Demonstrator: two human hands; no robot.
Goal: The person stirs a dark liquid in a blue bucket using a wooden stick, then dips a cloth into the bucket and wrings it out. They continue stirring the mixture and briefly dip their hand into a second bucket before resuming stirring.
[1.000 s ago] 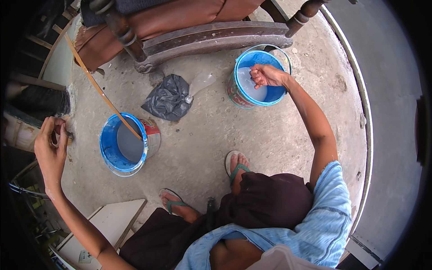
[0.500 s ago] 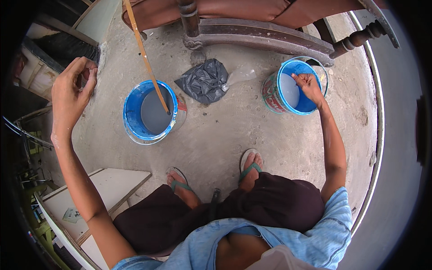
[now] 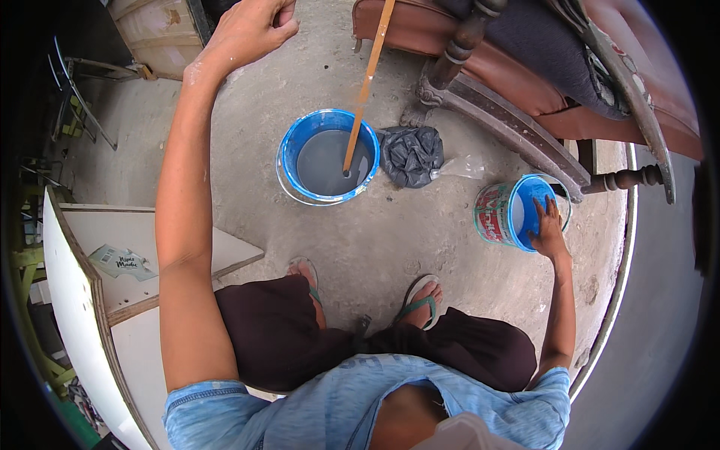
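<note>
My left hand (image 3: 253,31) is raised at the top edge, beyond the left bucket, fingers curled in; what they hold, if anything, is hidden. Below it to the right stands a blue-lined bucket (image 3: 289,156) of grey liquid, with a wire handle lowered at its side. A long wooden stick (image 3: 366,86) leans in this liquid. On the right, my right hand (image 3: 550,232) reaches over the near rim of a second blue-lined bucket (image 3: 491,214), fingers apart and dipping into its mouth. Pale liquid shows inside; whether the fingertips touch the wall I cannot tell.
A black plastic bag (image 3: 411,156) with a clear bag beside it lies between the buckets. Behind stands a brown padded seat with a dark carved wooden frame (image 3: 510,127). White boards (image 3: 191,232) lean near my left leg, on a concrete floor (image 3: 360,236).
The view has swung left. My right hand's fingers have gone from a pinch to spread over the right bucket. My left hand now appears higher, at the top edge, still curled.
</note>
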